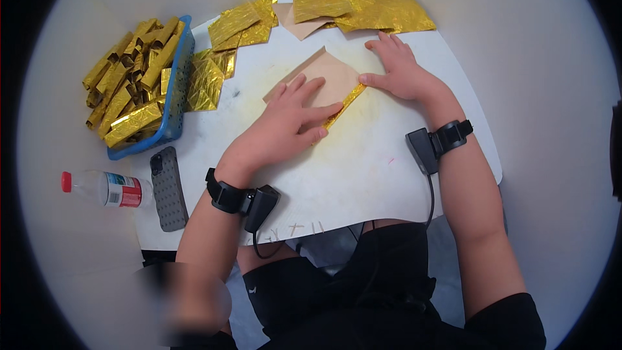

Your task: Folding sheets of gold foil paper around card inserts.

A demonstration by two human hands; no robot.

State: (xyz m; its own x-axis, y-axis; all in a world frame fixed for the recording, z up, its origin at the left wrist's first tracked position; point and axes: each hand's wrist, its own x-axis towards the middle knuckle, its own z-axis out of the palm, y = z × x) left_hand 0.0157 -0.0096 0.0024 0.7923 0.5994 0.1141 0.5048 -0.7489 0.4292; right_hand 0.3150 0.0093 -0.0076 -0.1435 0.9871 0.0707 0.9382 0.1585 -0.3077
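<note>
A sheet of gold foil paper (334, 72) lies on the white table with its plain tan side up. Its near right edge is folded over into a narrow gold strip. My left hand (285, 120) rests on the sheet, fingers spread, with thumb and forefinger at the lower end of the strip. At the strip's upper end, the thumb of my right hand (398, 68) touches the sheet's corner. The other right fingers are stretched out over the table. Neither hand wraps round anything.
A blue basket (184, 58) full of rolled gold foil tubes (133, 81) stands at the left. Near it are a grey phone (168, 188) and a clear bottle (107, 188) with a red cap. Loose gold sheets (389, 11) lie along the far edge of the white table (382, 175).
</note>
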